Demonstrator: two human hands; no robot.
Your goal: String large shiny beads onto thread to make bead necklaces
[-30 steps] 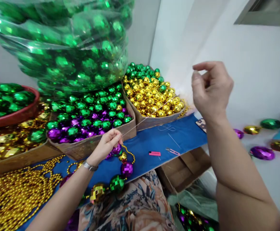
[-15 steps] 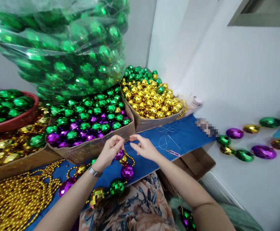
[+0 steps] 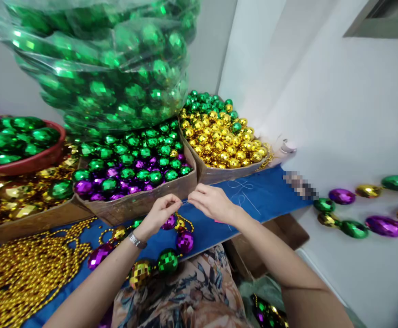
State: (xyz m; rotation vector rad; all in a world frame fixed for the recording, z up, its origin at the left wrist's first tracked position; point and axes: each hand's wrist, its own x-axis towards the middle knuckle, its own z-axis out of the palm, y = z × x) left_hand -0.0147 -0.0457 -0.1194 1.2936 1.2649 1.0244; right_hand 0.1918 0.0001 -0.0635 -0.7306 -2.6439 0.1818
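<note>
My left hand [image 3: 163,213], with a watch at its wrist, is closed in a pinch. Facing it, my right hand [image 3: 213,203] also pinches with thumb and fingers. A short stretch of thin thread [image 3: 184,201] spans the gap between the fingertips. Just below hangs a bead garland with a purple faceted bead [image 3: 184,242], a green bead [image 3: 167,260] and a large gold bead [image 3: 140,274], plus a loop of small gold beads [image 3: 189,224]. More loose white thread [image 3: 240,186] lies on the blue tabletop [image 3: 270,191]. A pink tool handle [image 3: 221,222] is mostly hidden under my right forearm.
Cardboard boxes hold green and purple beads [image 3: 127,173] and gold beads [image 3: 219,141]. A clear bag of green beads [image 3: 117,68] towers behind. Gold bead strands [image 3: 31,269] lie at left, by a red basin [image 3: 45,161]. Another garland [image 3: 385,226] hangs at right.
My right thumb and fingers, apart before, have closed into a pinch. The pink-handled snips, visible earlier, are now mostly covered by my right arm. The whole view has shifted slightly.
</note>
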